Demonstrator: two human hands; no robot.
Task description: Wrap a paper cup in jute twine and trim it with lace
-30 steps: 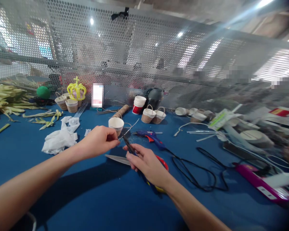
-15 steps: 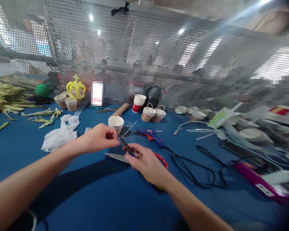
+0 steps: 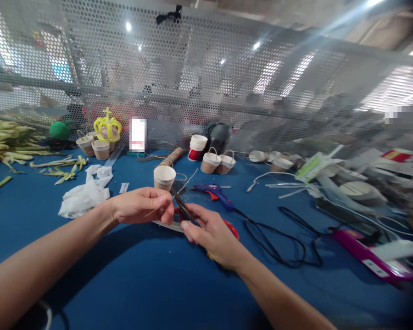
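My right hand grips dark-jawed pliers, their tips pointing up and left. My left hand is pinched close by the jaws, holding a thin strand whose end pokes out below the fingers; whether it is wire or twine I cannot tell. Another thin strand rises to the right from the plier tips. Beneath my right hand lie scissors, partly hidden, with a red handle. Just behind my left hand stands a small twine-wrapped paper cup.
A blue glue gun trails a black cord at right. Handled little baskets and stacked white cups stand behind. Crumpled white material lies left. A purple power strip and clutter fill the right.
My left hand has rolled and dropped slightly, so its fingers now sit lower beside the plier jaws, and a strand end shows below them. The right hand still holds the pliers.
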